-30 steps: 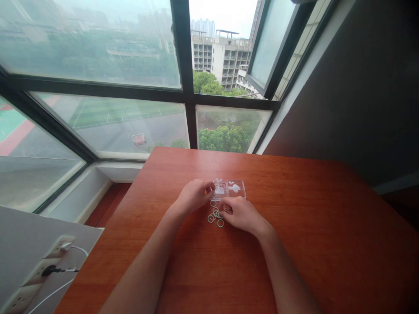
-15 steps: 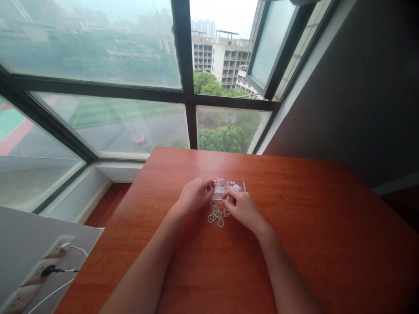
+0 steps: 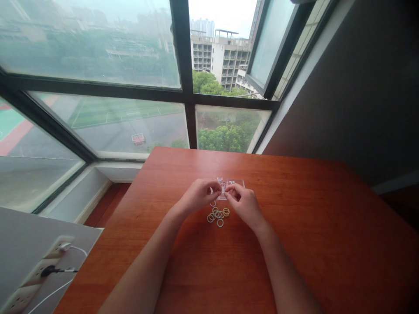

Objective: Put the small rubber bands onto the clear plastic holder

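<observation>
Head view: over the clear box (image 3: pixel 241 183) now, with right hand (image 3: pixel 242 201) come from loose rings (image 3: pixel 217 213) on the box's near side, close to left hand (image 3: pixel 203 192). Both drawn into a pinch; cannot tell whether closed on anything. Apparently working at the box.

L hand (image 3: pixel 198 193) & R hand (image 3: pixel 245 204) curled, v. close tog.; arms (image 3: pixel 140 261) fwd.

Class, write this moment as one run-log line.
left hand: at transparent box | right hand: near left hand, grip unclear | loose rings: on table, in front of box
</observation>
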Available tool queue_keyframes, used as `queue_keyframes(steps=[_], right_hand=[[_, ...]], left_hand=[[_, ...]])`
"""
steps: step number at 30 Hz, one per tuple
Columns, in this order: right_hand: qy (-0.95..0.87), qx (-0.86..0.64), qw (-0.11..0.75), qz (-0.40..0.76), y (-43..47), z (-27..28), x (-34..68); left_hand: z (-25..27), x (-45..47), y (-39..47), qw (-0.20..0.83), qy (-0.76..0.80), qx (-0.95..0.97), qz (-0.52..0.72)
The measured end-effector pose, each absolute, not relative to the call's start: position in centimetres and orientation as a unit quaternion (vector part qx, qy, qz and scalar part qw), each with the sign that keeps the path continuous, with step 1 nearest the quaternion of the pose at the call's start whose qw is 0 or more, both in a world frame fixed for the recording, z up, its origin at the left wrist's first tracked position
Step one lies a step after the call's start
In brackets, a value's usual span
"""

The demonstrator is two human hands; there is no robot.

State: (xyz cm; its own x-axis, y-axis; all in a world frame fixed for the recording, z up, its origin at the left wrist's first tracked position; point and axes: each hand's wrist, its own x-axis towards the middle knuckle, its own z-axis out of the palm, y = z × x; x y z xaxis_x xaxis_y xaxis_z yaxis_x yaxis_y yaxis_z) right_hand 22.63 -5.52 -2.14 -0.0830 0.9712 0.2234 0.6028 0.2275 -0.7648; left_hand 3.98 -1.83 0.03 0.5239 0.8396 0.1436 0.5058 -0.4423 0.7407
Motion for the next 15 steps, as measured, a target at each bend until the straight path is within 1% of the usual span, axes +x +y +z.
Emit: queue_keyframes(steps=[4, 8, 11, 15], right_hand=[[-0.702, -0.575, 0.339, 0.25, -5.5, -2.3, 22.8], [-0.735, -0.55, 0.274, 0.287, -5.9, -2.2, 22.6], [-0.754, -0.525, 0.227, 0.322, -6.4, -1.9, 22.4], [-0.771, -0.527, 0.186, 0.304, -6.9, -1.6, 22.2]], left_hand=[[0.1, 3.4, -1.6, 0.268, 0.437, 0.822, 0.25], [-0.1, 2.9, -1.4, 0.228, 0.467, 0.822, 0.235], [-0.3, 2.7, -1.3, 0.211, 0.486, 0.815, 0.235], [-0.2, 2.6, -1.3, 0.202, 0.489, 0.816, 0.232]])
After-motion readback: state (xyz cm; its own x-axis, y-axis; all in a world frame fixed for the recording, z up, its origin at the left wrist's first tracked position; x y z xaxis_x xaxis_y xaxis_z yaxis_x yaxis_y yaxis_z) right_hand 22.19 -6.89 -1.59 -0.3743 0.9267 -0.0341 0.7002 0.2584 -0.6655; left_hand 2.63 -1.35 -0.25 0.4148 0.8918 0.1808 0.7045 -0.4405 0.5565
